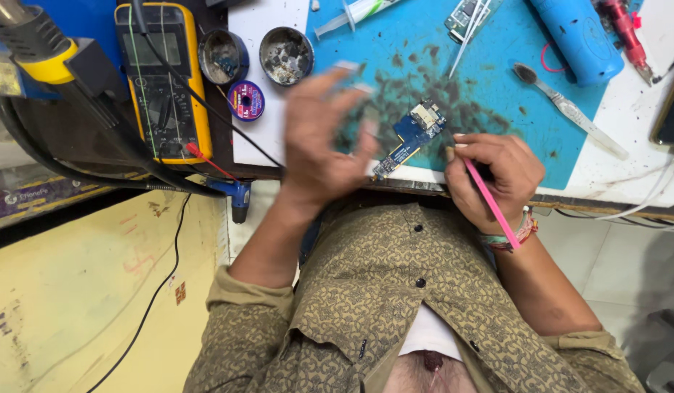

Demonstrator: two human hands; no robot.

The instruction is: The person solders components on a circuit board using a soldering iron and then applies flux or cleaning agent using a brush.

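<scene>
Two hands are working: right hand (489,171) is gripping a thin pink tool (489,200) beside the small blue circuit board (412,136) (light, fragile, best pinched by edges); left hand (318,142) is hovering released, blurred.

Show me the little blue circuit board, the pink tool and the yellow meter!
blue circuit board (412,135), head view, middle of the board.
pink tool (489,198), head view, its handle.
yellow meter (161,80), head view, its face.

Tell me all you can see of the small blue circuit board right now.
The circuit board is small, blue and narrow, with a wider head bearing silvery metal parts. It lies flat and slanted on the stained blue mat near the table's front edge. The right hand holds a pink tool beside it; the blurred left hand hovers alongside.
</scene>
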